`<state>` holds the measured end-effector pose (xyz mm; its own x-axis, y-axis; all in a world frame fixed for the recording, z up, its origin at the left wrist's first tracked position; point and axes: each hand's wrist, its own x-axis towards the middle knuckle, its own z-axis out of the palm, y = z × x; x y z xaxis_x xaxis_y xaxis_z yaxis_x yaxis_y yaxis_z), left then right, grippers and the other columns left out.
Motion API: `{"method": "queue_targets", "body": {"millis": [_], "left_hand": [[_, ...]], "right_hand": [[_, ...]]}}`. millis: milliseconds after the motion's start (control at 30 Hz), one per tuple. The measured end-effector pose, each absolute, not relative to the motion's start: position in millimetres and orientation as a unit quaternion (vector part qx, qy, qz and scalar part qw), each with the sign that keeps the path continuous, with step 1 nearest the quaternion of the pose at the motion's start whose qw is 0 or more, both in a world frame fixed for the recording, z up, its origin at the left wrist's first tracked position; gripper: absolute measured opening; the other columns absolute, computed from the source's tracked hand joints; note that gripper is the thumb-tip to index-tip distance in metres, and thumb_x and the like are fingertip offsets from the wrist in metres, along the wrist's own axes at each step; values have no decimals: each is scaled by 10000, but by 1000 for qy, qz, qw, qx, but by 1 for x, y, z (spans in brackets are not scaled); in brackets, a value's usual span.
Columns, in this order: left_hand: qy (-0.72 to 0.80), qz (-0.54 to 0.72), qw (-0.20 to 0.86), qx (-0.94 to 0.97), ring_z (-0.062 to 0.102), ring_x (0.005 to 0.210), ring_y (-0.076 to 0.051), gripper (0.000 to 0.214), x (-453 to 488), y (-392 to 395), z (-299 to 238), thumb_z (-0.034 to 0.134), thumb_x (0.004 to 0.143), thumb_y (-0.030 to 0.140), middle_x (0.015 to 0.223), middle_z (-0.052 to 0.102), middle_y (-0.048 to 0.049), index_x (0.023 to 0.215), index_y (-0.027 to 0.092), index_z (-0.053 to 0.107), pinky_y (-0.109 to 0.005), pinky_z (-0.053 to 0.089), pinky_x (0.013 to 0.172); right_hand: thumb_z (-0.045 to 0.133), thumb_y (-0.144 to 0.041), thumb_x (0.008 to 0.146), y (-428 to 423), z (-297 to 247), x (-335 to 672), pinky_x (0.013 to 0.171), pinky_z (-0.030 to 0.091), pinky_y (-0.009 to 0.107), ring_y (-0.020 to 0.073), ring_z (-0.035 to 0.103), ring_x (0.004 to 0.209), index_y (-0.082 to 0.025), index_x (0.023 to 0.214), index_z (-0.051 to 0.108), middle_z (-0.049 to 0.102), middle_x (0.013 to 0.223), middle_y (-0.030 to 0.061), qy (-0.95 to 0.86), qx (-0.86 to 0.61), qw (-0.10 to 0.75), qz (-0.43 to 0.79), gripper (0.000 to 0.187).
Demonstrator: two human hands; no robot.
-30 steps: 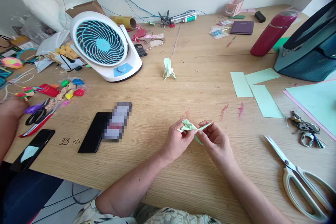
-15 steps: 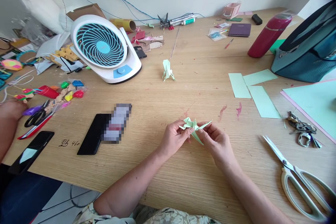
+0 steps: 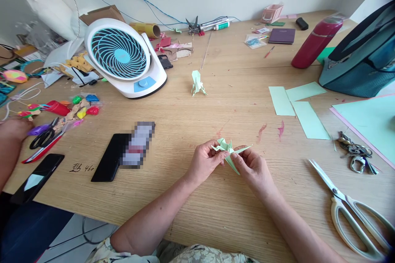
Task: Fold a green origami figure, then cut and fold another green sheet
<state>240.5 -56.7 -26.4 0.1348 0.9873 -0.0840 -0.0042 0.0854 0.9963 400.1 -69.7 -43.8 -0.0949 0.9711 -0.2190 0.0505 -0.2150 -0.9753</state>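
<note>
A small pale green folded paper figure [image 3: 228, 150] is held just above the wooden table [image 3: 197, 213], between both my hands. My left hand [image 3: 204, 163] pinches its left side with fingers closed. My right hand [image 3: 253, 165] pinches its right side, where a pointed flap sticks out to the right. A finished pale green paper figure [image 3: 196, 83] stands further back on the table, apart from both hands.
Green paper strips [image 3: 296, 104], a large green sheet [image 3: 368, 121], keys [image 3: 354, 152] and big scissors [image 3: 352, 209] lie right. A red bottle [image 3: 314, 42] and dark bag [image 3: 361, 59] stand behind. A fan [image 3: 121, 55], two phones [image 3: 112, 161], craft clutter and another person's hand [image 3: 10, 129] lie left.
My hands have shifted slightly on the paper figure, the fingers drawing closer at its middle. The view has tilted a little. Everything else on the table is where it was.
</note>
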Motion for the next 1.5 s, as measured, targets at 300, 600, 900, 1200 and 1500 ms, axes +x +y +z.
{"method": "queue_targets", "body": {"millis": [300,600,900,1200,1500], "left_hand": [[482,424,551,533,519,547,-80,266,236,-56,-23,719,799,397,620,541,41,783,151,621,-182,478,511],[462,446,571,511,510,506,-78,330,237,-54,-33,766,754,440,602,521,49,758,150,607,-189,465,472],[469,451,594,472,452,453,-48,399,238,-55,-34,792,703,504,574,511,54,715,139,633,-174,413,422],[430,416,669,441,490,455,-55,490,232,-50,-31,875,601,446,625,576,61,818,158,542,-192,446,432],[448,377,628,512,450,516,-47,542,227,-51,-30,885,588,419,642,501,79,720,188,413,-173,351,469]], "right_hand": [[763,-616,674,-66,-37,401,439,260,234,89,352,470,-177,679,563,471,527,-34,-460,-503,390,619,483],[799,-625,601,-66,-31,399,438,223,245,90,334,453,-186,608,562,451,491,-40,-450,-514,410,604,499],[748,-634,687,-67,-30,399,458,214,256,93,313,489,-181,656,588,445,523,-32,-465,-502,405,607,481],[714,-543,790,-63,-30,410,635,350,266,131,447,658,-186,708,633,539,661,-9,-489,-463,387,630,375],[793,-537,704,-55,-29,419,675,413,274,148,518,708,-197,781,668,612,746,9,-459,-432,328,703,371]]}}
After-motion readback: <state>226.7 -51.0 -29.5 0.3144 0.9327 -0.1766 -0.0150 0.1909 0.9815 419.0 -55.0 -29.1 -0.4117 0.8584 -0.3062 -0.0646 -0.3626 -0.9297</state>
